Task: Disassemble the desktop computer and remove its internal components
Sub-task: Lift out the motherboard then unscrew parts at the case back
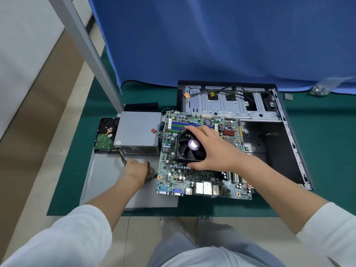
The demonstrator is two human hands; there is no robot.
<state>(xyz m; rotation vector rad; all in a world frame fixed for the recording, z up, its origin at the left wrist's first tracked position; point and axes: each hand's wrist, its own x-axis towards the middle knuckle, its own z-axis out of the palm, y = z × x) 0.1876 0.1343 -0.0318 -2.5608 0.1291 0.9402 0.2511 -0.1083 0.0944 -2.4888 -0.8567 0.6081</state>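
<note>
The motherboard lies flat, partly over the left edge of the open computer case and partly over a grey side panel that rests on the green mat. Its port row faces the person, and blue and green memory slots run along its far edge. A black CPU fan with a purple centre sticker sits on the board.

The right hand is spread over that fan, its grip grasping the fan housing: fingers curl over the far edge and the thumb hooks the near edge. The left hand rests on the grey side panel just left of the board, its grip clenched around the bundle of power cables that leads from the power supply; how tightly, I cannot tell.

The grey power supply stands just beside the board's left edge, with a small red tag on its top. A hard drive, circuit side up, lies touching its left side.

The case interior shows a bare metal drive cage at the far end with black wires and a yellow connector draped across it. Behind the case hangs a blue curtain, and a grey metal post slants down to the mat's far left. A small bag of screws lies near the curtain's hem at right. White sleeves and grey trousers fill the near edge of the view.
</note>
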